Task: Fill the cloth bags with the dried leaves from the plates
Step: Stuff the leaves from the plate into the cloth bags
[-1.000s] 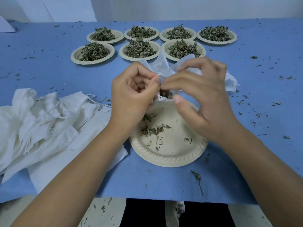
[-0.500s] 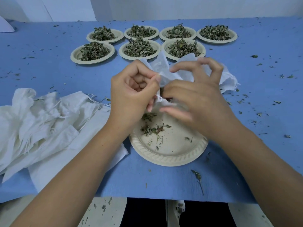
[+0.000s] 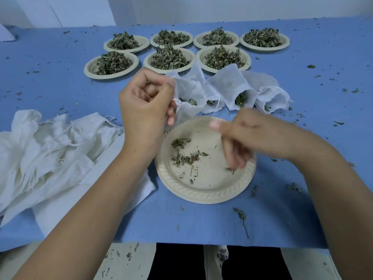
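Note:
My left hand (image 3: 145,110) pinches the rim of a white cloth bag (image 3: 187,87) just behind the near plate (image 3: 205,196); some dried leaves show in the bag's mouth. That beige plate holds only a few leaf scraps (image 3: 184,158). My right hand (image 3: 252,136) is blurred above the plate's right side, its fingers pointing down toward the scraps and holding nothing that I can see. Two more white bags (image 3: 234,85) with leaves inside lie to the right of the held one.
Several beige plates heaped with dried leaves (image 3: 169,57) stand in two rows at the back. A pile of empty white cloth bags (image 3: 50,150) lies at the left. Leaf crumbs litter the blue table cover (image 3: 323,77), whose front edge runs just below the near plate.
My right hand has let go of the bag's mouth and dropped down and right over the plate. The left hand keeps its pinch on the bag, now uncovered.

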The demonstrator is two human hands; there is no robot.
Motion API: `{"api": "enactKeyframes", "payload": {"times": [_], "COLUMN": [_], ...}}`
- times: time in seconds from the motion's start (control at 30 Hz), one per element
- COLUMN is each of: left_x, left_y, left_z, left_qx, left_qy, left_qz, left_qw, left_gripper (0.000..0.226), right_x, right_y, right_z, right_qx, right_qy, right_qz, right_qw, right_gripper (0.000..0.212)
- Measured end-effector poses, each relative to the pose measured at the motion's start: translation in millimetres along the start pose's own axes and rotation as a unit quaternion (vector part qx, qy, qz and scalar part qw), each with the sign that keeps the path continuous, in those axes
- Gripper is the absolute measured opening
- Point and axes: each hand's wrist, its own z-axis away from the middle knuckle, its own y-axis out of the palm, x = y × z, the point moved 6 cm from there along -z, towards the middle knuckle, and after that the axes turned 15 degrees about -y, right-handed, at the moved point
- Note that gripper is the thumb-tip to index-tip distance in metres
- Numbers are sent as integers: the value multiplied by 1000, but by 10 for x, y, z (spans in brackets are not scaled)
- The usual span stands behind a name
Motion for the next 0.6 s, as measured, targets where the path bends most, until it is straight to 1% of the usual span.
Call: {"api": "enactKeyframes", "payload": {"times": [0.03, 0.07, 0.1, 0.13, 0.2, 0.23, 0.3, 0.33, 0.37, 0.4, 0.43, 0.47, 0.5, 0.53, 0.57, 0.6], "left_x": [-3, -2, -1, 0, -1, -6, -8, -6, -3, 2, 5, 8, 9, 9, 10, 11], "left_y": [5, 7, 6, 3, 3, 4, 7, 9, 11, 15, 19, 23, 24, 23, 19, 15], "left_z": [4, 3, 1, 1, 2, 3, 5, 6, 7, 8, 8, 8, 8, 7, 6, 4], "left_qx": [0, 1, 1, 0, 1, 2, 6, 6, 5, 5, 4, 5, 5, 6, 7, 7], "left_qy": [1, 1, 1, 0, 1, 2, 3, 3, 2, 1, 1, 1, 1, 2, 3, 3], "left_qz": [-4, -5, -5, -5, -8, -9, -10, -10, -10, -11, -13, -15, -18, -19, -18, -17], "left_qw": [1000, 1000, 1000, 1000, 1000, 1000, 1000, 1000, 1000, 1000, 1000, 1000, 1000, 1000, 1000, 1000], "left_gripper": [26, 26, 26, 26, 26, 26, 25, 25, 25, 25, 25, 25, 25, 25, 26, 26], "right_x": [-39, -24, 26, 72, 104, 107, 74, 54, 34, 17, 16, 37, 74, 103, 119, 121], "right_y": [134, 233, 304, 342, 323, 271, 146, 122, 151, 232, 327, 405, 463, 486, 466, 406], "right_z": [14, 7, -25, -65, -130, -151, -167, -176, -188, -194, -197, -202, -202, -198, -195, -194], "right_qx": [71, 106, 112, 97, 22, -31, -120, -125, -94, -36, 24, 64, 87, 91, 80, 51], "right_qy": [27, 24, -3, -34, -73, -84, -95, -92, -79, -67, -68, -82, -99, -107, -106, -105], "right_qz": [-2, -12, -30, -52, -85, -81, -15, 38, 92, 137, 158, 158, 137, 104, 74, 65], "right_qw": [997, 994, 993, 993, 993, 993, 988, 987, 988, 988, 985, 982, 982, 985, 988, 991], "right_gripper": [62, 54, 44, 33, 18, 15, 9, 9, 18, 31, 43, 49, 51, 50, 47, 42]}}
